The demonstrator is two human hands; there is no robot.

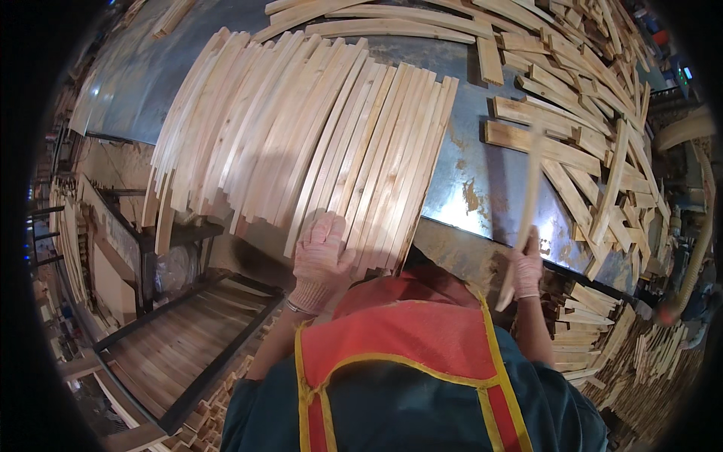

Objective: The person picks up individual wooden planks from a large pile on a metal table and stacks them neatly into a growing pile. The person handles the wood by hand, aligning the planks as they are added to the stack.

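Observation:
A row of long pale wooden strips lies side by side on the metal table, their near ends jutting over its front edge. My left hand, in a pale knitted glove, rests flat on the near ends of several strips with its fingers stretched out. To the right, my right hand, also gloved, is closed round the lower part of a single wooden strip. That strip stands up at a slant, apart from the row and slightly blurred.
A jumbled heap of wooden pieces covers the right of the metal table. Longer strips lie behind the row. A dark-framed rack holds boards at lower left. Stacked wood sits below the table's right edge.

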